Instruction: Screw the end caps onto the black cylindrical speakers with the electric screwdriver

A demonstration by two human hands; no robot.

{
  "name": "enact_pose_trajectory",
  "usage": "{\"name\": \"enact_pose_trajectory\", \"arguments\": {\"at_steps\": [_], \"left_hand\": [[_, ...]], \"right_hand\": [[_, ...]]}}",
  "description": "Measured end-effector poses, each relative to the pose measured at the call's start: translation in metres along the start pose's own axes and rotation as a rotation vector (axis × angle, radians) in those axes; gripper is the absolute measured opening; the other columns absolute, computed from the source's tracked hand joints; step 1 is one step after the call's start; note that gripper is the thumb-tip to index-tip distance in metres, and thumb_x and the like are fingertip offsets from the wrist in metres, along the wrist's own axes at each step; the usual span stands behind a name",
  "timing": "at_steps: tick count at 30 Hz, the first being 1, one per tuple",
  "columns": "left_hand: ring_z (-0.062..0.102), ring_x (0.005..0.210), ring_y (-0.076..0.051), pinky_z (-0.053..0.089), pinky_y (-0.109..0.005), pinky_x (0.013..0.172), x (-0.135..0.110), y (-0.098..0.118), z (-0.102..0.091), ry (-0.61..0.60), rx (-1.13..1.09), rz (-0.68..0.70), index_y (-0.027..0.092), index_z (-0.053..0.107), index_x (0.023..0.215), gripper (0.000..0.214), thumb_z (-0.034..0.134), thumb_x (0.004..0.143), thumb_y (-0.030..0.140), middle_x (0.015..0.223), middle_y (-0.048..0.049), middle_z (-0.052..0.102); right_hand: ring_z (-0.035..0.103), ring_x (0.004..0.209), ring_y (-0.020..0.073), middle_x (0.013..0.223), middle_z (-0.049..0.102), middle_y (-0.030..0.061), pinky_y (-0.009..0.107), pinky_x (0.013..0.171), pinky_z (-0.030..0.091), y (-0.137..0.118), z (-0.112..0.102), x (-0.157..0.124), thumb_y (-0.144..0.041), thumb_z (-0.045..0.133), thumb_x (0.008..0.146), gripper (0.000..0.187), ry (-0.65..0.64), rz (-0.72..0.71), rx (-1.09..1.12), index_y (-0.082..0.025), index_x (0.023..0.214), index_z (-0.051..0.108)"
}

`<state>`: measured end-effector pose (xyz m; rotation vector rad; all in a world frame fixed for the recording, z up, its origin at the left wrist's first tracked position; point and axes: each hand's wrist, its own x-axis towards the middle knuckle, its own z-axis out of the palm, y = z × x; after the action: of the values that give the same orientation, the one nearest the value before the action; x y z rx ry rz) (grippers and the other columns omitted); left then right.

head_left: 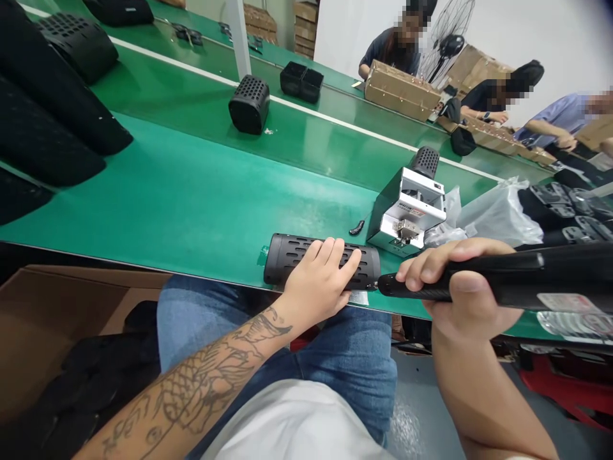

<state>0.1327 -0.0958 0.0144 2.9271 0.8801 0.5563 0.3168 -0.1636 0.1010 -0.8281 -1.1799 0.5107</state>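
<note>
On the near edge of the green workbench lies a black slotted plastic housing [286, 257] on its side. My left hand [322, 275] rests over its top, fingers across the slots and thumb on the near side, holding it. In my right hand [467, 287] is a black electric screwdriver [517, 276], held level with its tip pointing left. That tip touches or nearly touches the right end of the housing; the exact contact is too small to make out. Just behind stands a silver-and-black screw feeder box [407, 211], with a small black piece [357, 228] beside it.
Black perforated housings [249, 103] stand on the green belt [191, 89] behind the bench. Large black parts [52, 128] fill the left. Clear plastic bags [502, 211] lie at right. A cardboard box [62, 306] sits below left. Several people [395, 48] work across the line.
</note>
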Motion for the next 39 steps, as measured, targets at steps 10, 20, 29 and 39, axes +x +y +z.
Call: {"name": "enact_pose_trajectory", "arguments": {"at_steps": [10, 20, 29, 39], "left_hand": [[0.054, 0.144, -0.047, 0.041, -0.059, 0.122, 0.001, 0.0, 0.0, 0.0, 0.04, 0.002, 0.013, 0.054, 0.16, 0.075, 0.073, 0.092, 0.038, 0.155, -0.028, 0.057], [0.056, 0.142, -0.047, 0.041, -0.058, 0.12, 0.0, 0.001, 0.003, 0.022, 0.087, 0.009, 0.012, 0.054, 0.159, 0.075, 0.073, 0.092, 0.04, 0.154, -0.0296, 0.058], [0.055, 0.144, -0.048, 0.042, -0.059, 0.12, 0.0, 0.001, 0.004, 0.021, 0.089, 0.019, 0.01, 0.054, 0.159, 0.076, 0.074, 0.092, 0.04, 0.156, -0.0315, 0.057], [0.056, 0.145, -0.047, 0.043, -0.059, 0.121, 0.0, 0.002, 0.005, 0.027, 0.114, 0.02, 0.012, 0.054, 0.16, 0.076, 0.073, 0.093, 0.042, 0.157, -0.0295, 0.057]], "right_hand": [[0.065, 0.049, 0.0173, 0.068, 0.068, -0.0019, 0.037, 0.051, 0.063, 0.006, 0.001, 0.006, -0.028, 0.085, 0.09, 0.017, -0.071, 0.064, 0.023, -0.021, 0.094, 0.07], [0.062, 0.049, 0.0163, 0.068, 0.066, -0.0029, 0.036, 0.051, 0.06, 0.009, -0.004, 0.004, -0.026, 0.085, 0.091, 0.016, -0.033, 0.089, 0.064, -0.021, 0.096, 0.071], [0.063, 0.049, 0.0157, 0.069, 0.067, -0.0012, 0.036, 0.052, 0.06, 0.01, -0.003, 0.003, -0.026, 0.085, 0.09, 0.015, -0.173, 0.084, 0.128, -0.019, 0.096, 0.073], [0.065, 0.053, 0.0166, 0.069, 0.068, -0.0009, 0.037, 0.057, 0.061, 0.009, -0.004, -0.002, -0.024, 0.087, 0.089, 0.017, -0.185, 0.128, 0.102, -0.019, 0.099, 0.073]]}}
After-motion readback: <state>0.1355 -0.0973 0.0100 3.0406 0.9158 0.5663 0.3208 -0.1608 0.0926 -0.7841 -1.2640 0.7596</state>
